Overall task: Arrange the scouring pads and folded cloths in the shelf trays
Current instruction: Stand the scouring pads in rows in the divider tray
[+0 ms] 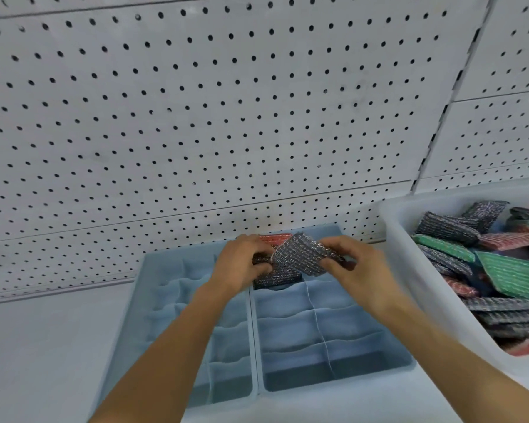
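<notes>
Two blue divided trays stand side by side on the shelf, the left tray [153, 303] and the right tray [364, 340]. Over the right tray's far cells both hands hold a dark glittery scouring pad [300, 254], tilted up. My left hand [242, 264] pinches its left edge. My right hand [355, 264] pinches its right corner. Another dark pad [275, 280] lies in a far cell under it, and a red pad [272, 239] sits in the cell behind. The nearer cells hold nothing.
A white bin [409, 270] at the right holds several loose dark, green and red pads [516, 276]. A white pegboard wall [226, 117] rises behind the shelf. Bare white shelf surface [43, 346] lies left of the trays.
</notes>
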### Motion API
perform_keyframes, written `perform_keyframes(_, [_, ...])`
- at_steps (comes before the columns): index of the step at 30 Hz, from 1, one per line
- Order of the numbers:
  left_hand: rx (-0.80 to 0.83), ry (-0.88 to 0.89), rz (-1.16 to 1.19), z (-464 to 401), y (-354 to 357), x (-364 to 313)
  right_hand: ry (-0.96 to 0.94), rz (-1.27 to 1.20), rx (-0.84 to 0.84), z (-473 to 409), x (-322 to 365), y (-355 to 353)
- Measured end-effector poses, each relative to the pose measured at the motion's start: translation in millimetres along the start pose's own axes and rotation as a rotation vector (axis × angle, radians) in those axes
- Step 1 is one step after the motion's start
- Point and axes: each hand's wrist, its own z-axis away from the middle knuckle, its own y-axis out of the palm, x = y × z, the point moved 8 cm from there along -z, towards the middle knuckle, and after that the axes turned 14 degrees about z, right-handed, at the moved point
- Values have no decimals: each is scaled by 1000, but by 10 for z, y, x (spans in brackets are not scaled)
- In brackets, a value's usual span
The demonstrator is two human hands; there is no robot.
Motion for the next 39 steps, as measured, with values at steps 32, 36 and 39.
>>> perform_keyframes(32, [-40, -21, 80, 332, -70, -20, -256, 691, 210, -160, 124, 953])
perform_keyframes(36, [-81, -36, 25, 377, -44, 15, -394, 699, 71, -90, 209, 855])
perform_keyframes(39, [-93, -30, -34, 398, -14, -34, -432, 797, 33, -42, 156, 813])
